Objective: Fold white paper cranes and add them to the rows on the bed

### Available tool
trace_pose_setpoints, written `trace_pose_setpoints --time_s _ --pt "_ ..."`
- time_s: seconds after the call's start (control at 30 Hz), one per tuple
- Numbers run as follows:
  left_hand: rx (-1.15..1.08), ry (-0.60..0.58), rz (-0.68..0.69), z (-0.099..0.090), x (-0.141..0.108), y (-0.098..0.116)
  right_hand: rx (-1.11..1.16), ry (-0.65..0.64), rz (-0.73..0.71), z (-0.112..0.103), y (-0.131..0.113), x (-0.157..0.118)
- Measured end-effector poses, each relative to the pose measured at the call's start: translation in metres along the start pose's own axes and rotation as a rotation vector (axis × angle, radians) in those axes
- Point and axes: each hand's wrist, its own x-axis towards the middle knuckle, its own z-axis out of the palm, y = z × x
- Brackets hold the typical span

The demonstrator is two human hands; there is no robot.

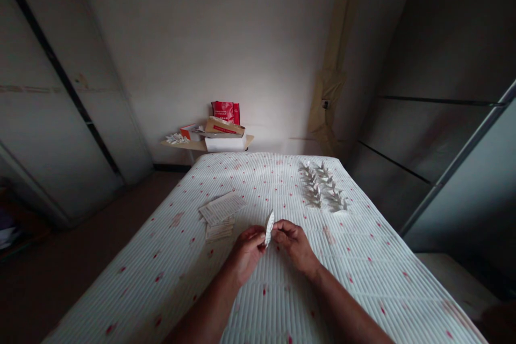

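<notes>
Above the bed, a folded piece of printed paper point(270, 226) stands upright, narrow and pointed at the top. My left hand point(249, 250) pinches its lower left side between thumb and fingers. From the right, my right hand point(295, 244) has its thumb and forefinger closed at the paper's edge. Left of my hands lies a loose stack of printed paper sheets point(223, 208). Two rows of folded paper cranes point(314, 188) stand farther off to the right.
A bed with a ribbed, red-dotted white cover point(161, 279) spreads under my hands. Behind it, a small table point(195, 145) holds a white box point(226, 143), a red bag point(226, 111) and more folded paper point(176, 138). Wardrobes point(435, 134) rise on the right.
</notes>
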Motion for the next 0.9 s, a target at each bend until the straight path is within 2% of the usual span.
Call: trace_pose_setpoints --time_s 0.37,0.53,0.63,0.9 --pt "0.015 -0.042 -0.01 0.001 -0.001 -0.001 -0.075 0.06 -0.023 0.003 -0.005 -0.002" --pt "0.089 0.005 0.022 0.002 -0.001 0.001 -0.151 0.1 -0.015 0.007 -0.005 -0.003" --pt "0.145 0.024 0.021 0.003 -0.001 0.001 -0.183 0.127 0.008 0.008 -0.003 -0.003" --pt "0.238 -0.018 0.052 0.005 -0.003 0.003 -0.26 0.167 -0.028 0.008 0.007 -0.003"
